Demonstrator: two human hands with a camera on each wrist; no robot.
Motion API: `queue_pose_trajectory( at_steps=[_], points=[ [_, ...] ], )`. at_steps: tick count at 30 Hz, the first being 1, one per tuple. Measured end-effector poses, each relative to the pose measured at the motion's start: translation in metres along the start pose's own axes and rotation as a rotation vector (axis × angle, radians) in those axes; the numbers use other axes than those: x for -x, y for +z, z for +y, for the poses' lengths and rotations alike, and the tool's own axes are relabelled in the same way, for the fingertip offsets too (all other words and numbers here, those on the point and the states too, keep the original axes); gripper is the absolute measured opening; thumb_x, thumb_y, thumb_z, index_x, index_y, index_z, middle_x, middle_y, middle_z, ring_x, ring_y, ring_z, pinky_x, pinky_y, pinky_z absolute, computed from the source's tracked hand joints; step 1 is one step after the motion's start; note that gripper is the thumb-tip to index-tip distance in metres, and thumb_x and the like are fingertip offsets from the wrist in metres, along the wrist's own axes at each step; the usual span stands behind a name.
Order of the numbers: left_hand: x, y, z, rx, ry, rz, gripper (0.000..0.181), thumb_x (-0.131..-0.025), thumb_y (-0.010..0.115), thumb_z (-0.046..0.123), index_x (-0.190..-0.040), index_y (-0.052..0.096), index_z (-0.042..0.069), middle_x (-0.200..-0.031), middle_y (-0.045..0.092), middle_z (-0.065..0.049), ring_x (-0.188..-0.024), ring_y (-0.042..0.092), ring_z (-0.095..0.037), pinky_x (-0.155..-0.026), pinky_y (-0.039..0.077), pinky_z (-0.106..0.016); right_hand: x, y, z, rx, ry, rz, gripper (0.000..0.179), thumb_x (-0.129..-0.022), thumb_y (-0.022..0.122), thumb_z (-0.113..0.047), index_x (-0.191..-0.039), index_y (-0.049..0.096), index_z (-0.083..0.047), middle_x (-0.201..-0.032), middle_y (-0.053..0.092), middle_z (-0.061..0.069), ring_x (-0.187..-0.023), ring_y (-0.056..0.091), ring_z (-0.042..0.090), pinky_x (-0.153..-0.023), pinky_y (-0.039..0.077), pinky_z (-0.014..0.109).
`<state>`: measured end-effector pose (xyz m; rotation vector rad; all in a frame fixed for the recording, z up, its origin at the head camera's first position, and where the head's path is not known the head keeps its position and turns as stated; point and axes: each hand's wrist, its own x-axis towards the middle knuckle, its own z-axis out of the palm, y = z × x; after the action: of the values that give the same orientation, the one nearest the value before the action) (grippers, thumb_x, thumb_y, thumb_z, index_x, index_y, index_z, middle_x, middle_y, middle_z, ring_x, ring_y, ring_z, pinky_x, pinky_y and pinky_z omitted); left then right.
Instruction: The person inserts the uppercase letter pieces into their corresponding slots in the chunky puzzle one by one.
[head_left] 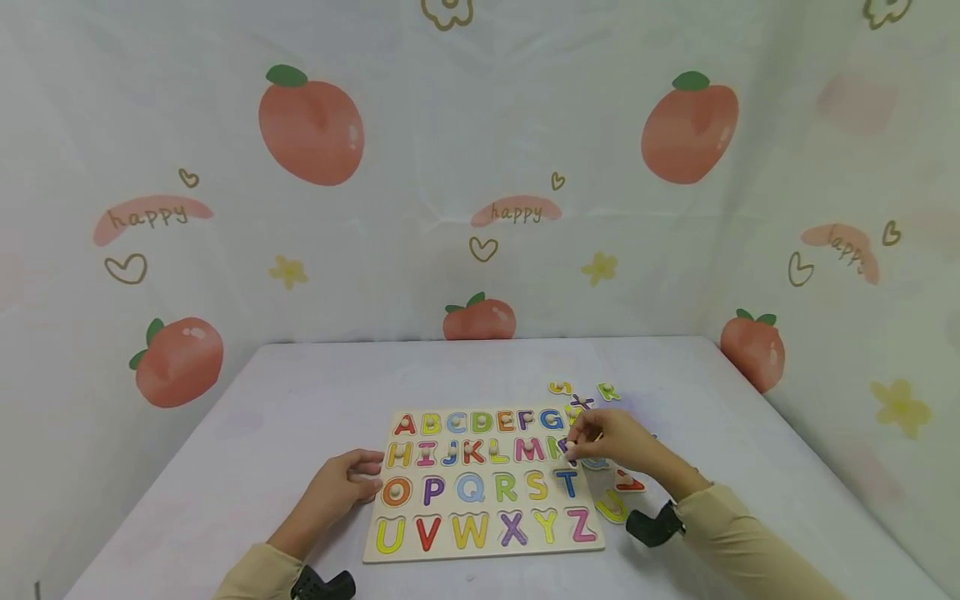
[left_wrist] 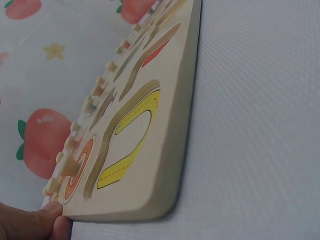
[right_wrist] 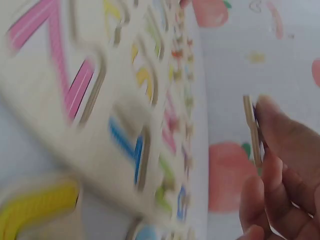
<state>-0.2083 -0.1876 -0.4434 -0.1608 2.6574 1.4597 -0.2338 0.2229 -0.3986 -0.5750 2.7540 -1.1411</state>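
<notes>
A wooden alphabet puzzle board (head_left: 480,504) lies on the table, its top two rows and the O filled with knobbed letters. My left hand (head_left: 341,496) holds the board's left edge near the O, the thumb (left_wrist: 30,220) and a finger at the edge in the left wrist view. Over the board's right side, my right hand (head_left: 618,442) pinches a small wooden letter piece (right_wrist: 253,132). That piece is edge-on in the right wrist view; a little purple shows, and which letter it is I cannot tell. Below it is the blue T slot (head_left: 566,483).
Loose letters lie right of the board: a yellow U (head_left: 611,507), a red V (head_left: 628,482) and a light blue Q (head_left: 596,463). Past the board's far right corner are a yellow S (head_left: 560,387), a green R (head_left: 608,391) and a purple X (head_left: 582,402). A printed curtain (head_left: 405,250) stands behind the table.
</notes>
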Motion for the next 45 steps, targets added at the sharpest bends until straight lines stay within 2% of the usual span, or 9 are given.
queue_pose_trajectory(
  at_steps=[5,10,16,22,32,39,45],
  points=[
    [0.000,0.000,0.000,0.003,0.004,0.001,0.042,-0.082,0.069,-0.002,-0.122,0.059,-0.005,-0.102,0.065,-0.013,-0.079,0.062,-0.014,-0.067,0.057,-0.028,-0.012,0.019,-0.029,-0.062,0.030,0.074,0.023,-0.078,0.080,-0.027,-0.085,0.066,-0.011,-0.074,0.058,-0.002,-0.071,0.053,0.014,-0.060,0.044,0.022],
    [0.002,0.000,0.002,-0.008,0.017,0.005,0.042,-0.082,0.068,-0.004,-0.123,0.058,-0.007,-0.102,0.065,-0.014,-0.078,0.063,-0.013,-0.065,0.057,-0.028,-0.027,0.045,-0.053,-0.135,0.023,0.118,0.020,-0.078,0.080,-0.025,-0.084,0.066,-0.012,-0.073,0.059,-0.002,-0.068,0.053,0.013,-0.057,0.044,0.022],
    [0.004,-0.001,0.004,-0.006,0.012,0.002,0.042,-0.083,0.068,-0.004,-0.124,0.057,-0.007,-0.103,0.065,-0.015,-0.078,0.062,-0.013,-0.066,0.057,-0.028,-0.041,0.080,-0.080,-0.164,-0.003,0.112,0.018,-0.079,0.079,-0.027,-0.083,0.066,-0.015,-0.072,0.058,-0.005,-0.067,0.051,0.013,-0.054,0.042,0.021],
    [0.002,0.000,0.002,-0.008,0.009,0.001,0.042,-0.083,0.068,-0.003,-0.124,0.057,-0.006,-0.103,0.065,-0.013,-0.079,0.063,-0.013,-0.066,0.057,-0.029,-0.047,0.114,-0.103,-0.173,0.002,0.082,0.018,-0.078,0.081,-0.027,-0.079,0.066,-0.017,-0.073,0.059,-0.007,-0.070,0.052,0.010,-0.058,0.042,0.020],
    [0.002,-0.001,0.002,0.003,0.022,0.002,0.043,-0.082,0.069,-0.004,-0.123,0.058,-0.007,-0.102,0.066,-0.014,-0.080,0.064,-0.014,-0.066,0.058,-0.029,-0.051,0.147,-0.112,-0.163,0.090,0.010,0.022,-0.076,0.081,-0.025,-0.074,0.061,-0.017,-0.066,0.058,-0.006,-0.060,0.048,0.007,-0.051,0.036,0.021],
    [0.003,-0.001,0.002,0.002,0.007,0.008,0.043,-0.082,0.068,-0.003,-0.123,0.058,-0.006,-0.103,0.066,-0.013,-0.079,0.062,-0.013,-0.065,0.057,-0.027,-0.053,0.156,-0.110,-0.088,0.050,0.012,0.023,-0.077,0.081,-0.026,-0.071,0.060,-0.018,-0.062,0.053,-0.007,-0.057,0.045,0.006,-0.050,0.035,0.020],
    [0.003,-0.001,0.003,0.000,0.011,0.006,0.042,-0.083,0.068,-0.003,-0.123,0.058,-0.006,-0.103,0.066,-0.012,-0.079,0.063,-0.013,-0.065,0.057,-0.027,-0.053,0.158,-0.112,-0.066,0.058,0.012,0.024,-0.078,0.080,-0.026,-0.071,0.058,-0.018,-0.061,0.053,-0.008,-0.056,0.045,0.006,-0.050,0.035,0.020]
  ],
)
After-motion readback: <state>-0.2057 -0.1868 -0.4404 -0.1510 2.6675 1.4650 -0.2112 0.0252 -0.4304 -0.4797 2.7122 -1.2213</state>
